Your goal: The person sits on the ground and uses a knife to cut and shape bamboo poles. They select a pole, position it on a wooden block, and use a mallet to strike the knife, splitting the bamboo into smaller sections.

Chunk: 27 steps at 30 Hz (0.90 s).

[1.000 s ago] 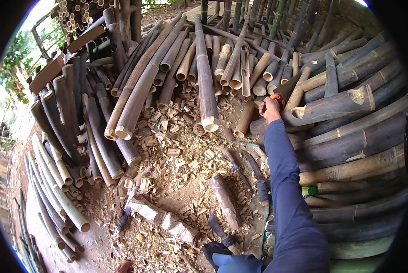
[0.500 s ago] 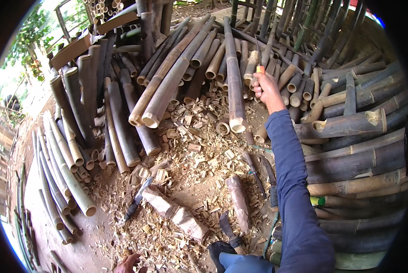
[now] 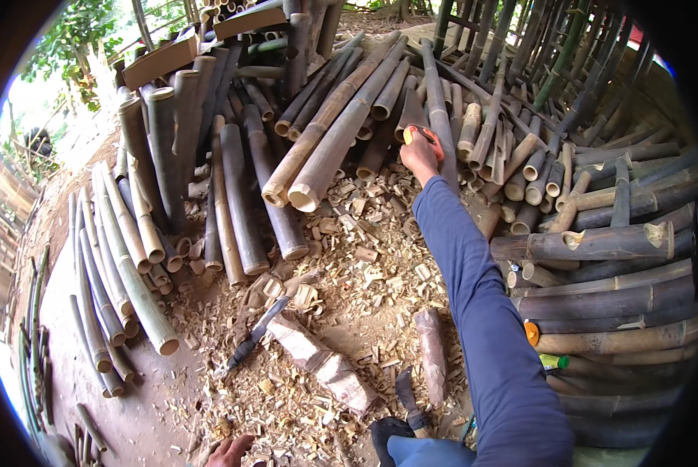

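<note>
My right hand (image 3: 422, 154) is stretched far ahead and closed round the orange handle of a handsaw (image 3: 412, 109). Its broad grey blade points away from me, beside a long bamboo pole (image 3: 436, 93) in the pile. At the lower edge my left hand (image 3: 230, 451) shows only in part, low over the chips; its visible fingers are apart and nothing shows in them. Between my hands lie a rough-hewn wood block (image 3: 325, 366) and a short log (image 3: 430, 354). A dark-handled blade (image 3: 257, 333) rests against the block, and a curved knife (image 3: 408, 398) lies near my foot.
Stacked bamboo lengths (image 3: 598, 300) fill the right side. Two long bamboo poles (image 3: 329, 148) slope down ahead, and thinner poles (image 3: 123, 265) lean at the left. Wood chips (image 3: 372, 288) cover the ground. A green-capped bottle (image 3: 553, 362) and an orange round thing (image 3: 531, 333) sit by the stack.
My right hand has moved left with the handsaw, whose blade now shows its broad side. The long pole there has swung or shifted away to the right. The whole view has turned slightly left.
</note>
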Available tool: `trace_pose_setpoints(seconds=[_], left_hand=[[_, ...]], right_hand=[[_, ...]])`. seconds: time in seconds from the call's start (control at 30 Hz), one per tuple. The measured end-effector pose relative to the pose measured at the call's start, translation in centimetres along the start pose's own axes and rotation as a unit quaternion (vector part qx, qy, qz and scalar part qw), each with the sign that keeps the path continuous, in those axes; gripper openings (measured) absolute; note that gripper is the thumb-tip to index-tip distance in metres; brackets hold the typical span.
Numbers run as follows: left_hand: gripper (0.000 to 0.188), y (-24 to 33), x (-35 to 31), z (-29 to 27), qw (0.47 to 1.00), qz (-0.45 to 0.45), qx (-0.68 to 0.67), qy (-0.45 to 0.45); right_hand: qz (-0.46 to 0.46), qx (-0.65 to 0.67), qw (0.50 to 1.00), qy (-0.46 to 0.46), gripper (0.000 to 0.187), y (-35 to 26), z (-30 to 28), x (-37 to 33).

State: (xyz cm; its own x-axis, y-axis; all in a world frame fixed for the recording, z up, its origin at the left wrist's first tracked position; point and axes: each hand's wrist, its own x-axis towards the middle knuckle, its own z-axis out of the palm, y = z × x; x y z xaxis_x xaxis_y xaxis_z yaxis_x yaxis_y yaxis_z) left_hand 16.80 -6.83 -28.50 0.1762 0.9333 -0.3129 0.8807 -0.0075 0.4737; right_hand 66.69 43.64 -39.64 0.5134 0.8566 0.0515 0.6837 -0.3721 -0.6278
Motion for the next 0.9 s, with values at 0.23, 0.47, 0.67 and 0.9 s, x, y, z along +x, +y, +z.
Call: trace_pose_setpoints(seconds=[0.23,0.47,0.67,0.9], left_hand=[[0.051,0.1,-0.7,-1.0,0.999,0.029,-0.023,0.004],[0.041,1.7,-4.0,-4.3,0.994,-0.025,-0.079,0.066],[0.057,2.5,-6.9,-6.8,0.983,0.016,-0.099,0.153],[0.045,2.1,-11.1,-7.7,0.966,0.064,-0.154,0.199]], right_hand=[[-0.276,0.078,0.948,0.138,0.072,6.4,-0.6,2.7],[-0.26,0.265,0.926,-0.078,0.036,3.5,2.5,-19.2],[-0.177,-0.042,0.944,-0.276,0.079,8.1,3.7,-42.9],[-0.195,-0.173,0.945,-0.196,0.089,11.1,2.8,-53.6]])
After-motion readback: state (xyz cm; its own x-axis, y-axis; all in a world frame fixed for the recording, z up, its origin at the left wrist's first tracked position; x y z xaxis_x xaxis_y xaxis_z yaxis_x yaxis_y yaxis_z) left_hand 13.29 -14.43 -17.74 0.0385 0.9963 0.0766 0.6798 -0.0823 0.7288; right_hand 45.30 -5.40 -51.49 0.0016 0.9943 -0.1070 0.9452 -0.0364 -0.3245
